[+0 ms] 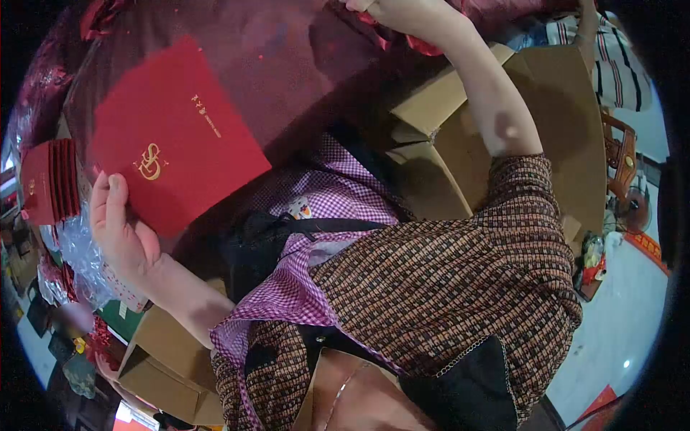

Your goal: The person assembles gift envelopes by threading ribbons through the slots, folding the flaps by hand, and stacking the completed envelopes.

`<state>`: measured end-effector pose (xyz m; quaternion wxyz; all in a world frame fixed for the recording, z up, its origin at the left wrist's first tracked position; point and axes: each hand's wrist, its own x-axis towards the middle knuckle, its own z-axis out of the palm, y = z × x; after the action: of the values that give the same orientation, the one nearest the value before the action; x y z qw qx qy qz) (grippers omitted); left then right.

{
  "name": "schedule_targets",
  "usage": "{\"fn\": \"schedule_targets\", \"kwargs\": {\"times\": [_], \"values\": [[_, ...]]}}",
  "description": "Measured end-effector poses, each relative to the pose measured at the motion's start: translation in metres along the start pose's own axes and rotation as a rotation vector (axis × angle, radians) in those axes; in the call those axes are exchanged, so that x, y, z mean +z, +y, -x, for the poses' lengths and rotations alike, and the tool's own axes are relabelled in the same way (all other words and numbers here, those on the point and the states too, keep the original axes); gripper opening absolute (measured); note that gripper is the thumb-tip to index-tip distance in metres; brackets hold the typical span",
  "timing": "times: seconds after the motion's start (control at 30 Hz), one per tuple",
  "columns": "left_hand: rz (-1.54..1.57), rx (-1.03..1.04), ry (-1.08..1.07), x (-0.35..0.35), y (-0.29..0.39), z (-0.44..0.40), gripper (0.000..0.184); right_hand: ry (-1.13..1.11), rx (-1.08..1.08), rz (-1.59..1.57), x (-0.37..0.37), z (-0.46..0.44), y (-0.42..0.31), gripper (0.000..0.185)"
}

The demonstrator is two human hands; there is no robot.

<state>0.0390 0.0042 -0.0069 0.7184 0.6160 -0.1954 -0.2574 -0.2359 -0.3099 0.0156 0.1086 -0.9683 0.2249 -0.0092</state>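
A flat red folder or box (183, 136) with a gold emblem and gold lettering lies tilted over the dark red cloth-covered table. My left hand (118, 223) grips its near left corner, fingers folded against the edge. At the top edge of the view is my right hand (392, 11), partly cut off, with its fingers curled together. Shiny red material (424, 47) shows just under that hand; whether the fingers hold some of it is hidden. A stack of similar red pieces (50, 183) stands to the left of my left hand.
An open cardboard box (553, 122) stands under my right arm, and another cardboard box (169, 345) is at the lower left. Clear plastic wrapping (83, 251) hangs beside my left wrist. Part of another person in a striped garment (618, 65) appears at the upper right.
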Motion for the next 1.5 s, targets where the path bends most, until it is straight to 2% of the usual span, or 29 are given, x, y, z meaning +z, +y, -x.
{"fn": "schedule_targets", "kwargs": {"times": [0.13, 0.27, 0.33, 0.4, 0.47, 0.53, 0.6, 0.67, 0.73, 0.93, 1.23, 1.3, 1.5], "values": [[0.002, -0.122, 0.004, 0.016, 0.002, 0.004, 0.024, 0.133, -0.045, -0.141, -0.005, -0.005, -0.003, 0.009], [-0.018, -0.118, 0.031, 0.027, -0.005, 0.004, 0.032, 0.367, -0.333, -0.528, -0.002, -0.027, -0.013, 0.007], [-0.016, -0.100, 0.017, 0.035, -0.006, 0.006, 0.034, 0.468, -0.319, -0.739, 0.016, -0.043, -0.030, 0.012], [-0.035, -0.094, -0.061, 0.046, 0.002, 0.011, 0.035, 0.372, -0.310, -0.928, 0.016, -0.056, -0.055, 0.013], [-0.063, -0.088, -0.058, 0.043, -0.003, 0.010, 0.035, 0.338, -0.378, -1.095, 0.019, -0.067, -0.085, 0.013], [-0.049, -0.050, -0.010, 0.045, -0.003, 0.013, 0.033, 0.277, -0.312, -1.153, 0.023, -0.071, -0.119, 0.015], [-0.112, -0.043, -0.031, 0.042, 0.001, 0.015, 0.036, 0.324, -0.417, -0.999, 0.032, -0.076, -0.142, 0.018], [-0.097, -0.044, -0.033, 0.043, 0.009, 0.017, 0.037, 0.275, -0.449, -0.929, 0.041, -0.080, -0.156, 0.015], [-0.088, -0.058, -0.044, 0.043, 0.014, 0.018, 0.038, 0.266, -0.441, -0.958, 0.049, -0.082, -0.167, 0.012], [-0.151, -0.034, -0.041, 0.042, 0.015, 0.022, 0.040, 0.481, -0.557, -0.789, 0.050, -0.079, -0.180, 0.013], [-0.246, 0.072, -0.025, 0.049, 0.016, 0.026, 0.035, 0.618, -0.601, -0.671, 0.053, -0.078, -0.188, 0.013], [-0.254, 0.164, -0.006, 0.053, 0.016, 0.028, 0.035, 0.627, -0.596, -0.668, 0.052, -0.078, -0.188, 0.013], [-0.306, 0.193, 0.002, 0.052, 0.013, 0.028, 0.033, 0.608, -0.566, -0.665, 0.050, -0.077, -0.189, 0.013]]}}
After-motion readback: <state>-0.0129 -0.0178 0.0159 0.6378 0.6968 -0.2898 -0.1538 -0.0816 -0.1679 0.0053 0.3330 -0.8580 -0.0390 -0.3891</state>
